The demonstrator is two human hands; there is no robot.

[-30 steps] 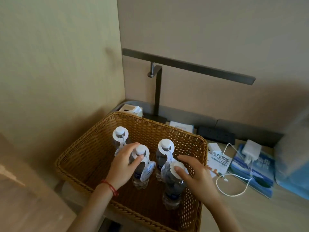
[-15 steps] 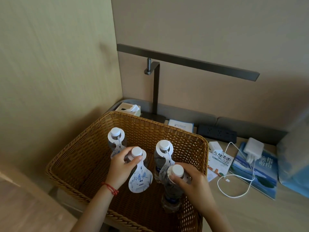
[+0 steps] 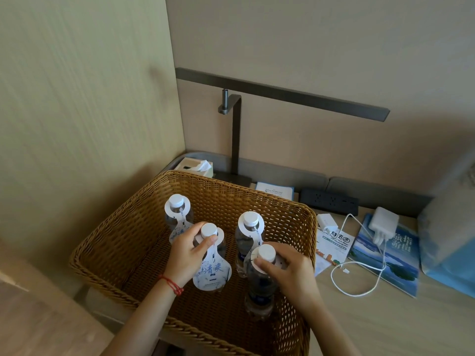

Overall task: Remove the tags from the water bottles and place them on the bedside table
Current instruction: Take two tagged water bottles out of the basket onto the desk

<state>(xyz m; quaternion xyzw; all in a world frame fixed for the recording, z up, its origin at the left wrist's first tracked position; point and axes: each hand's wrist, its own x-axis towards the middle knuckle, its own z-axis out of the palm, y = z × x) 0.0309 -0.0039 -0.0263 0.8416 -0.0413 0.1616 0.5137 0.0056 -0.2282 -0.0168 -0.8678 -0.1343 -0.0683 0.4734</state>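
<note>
Several clear water bottles with white caps stand upright in a wicker basket (image 3: 123, 242), each with a white paper tag around its neck. My left hand (image 3: 186, 255) grips the neck of the front-left bottle (image 3: 208, 231); its tag (image 3: 212, 271) hangs down with blue print. My right hand (image 3: 288, 265) holds the neck of the front-right bottle (image 3: 259, 283) just under its cap, fingers on the tag collar. Untouched behind them stand the back-left bottle (image 3: 177, 209) and the back-right bottle (image 3: 249, 232).
The basket sits at the left end of the bedside table (image 3: 385, 325). To its right lie a leaflet (image 3: 331, 245), chargers with a white cable (image 3: 359, 278), a blue booklet (image 3: 393, 260) and a power strip (image 3: 329, 201). A tissue box (image 3: 195, 167) and lamp post (image 3: 236, 140) stand behind.
My hands closed around the two front bottle necks. The front-left tag now hangs flat, facing me. The view drifted slightly.
</note>
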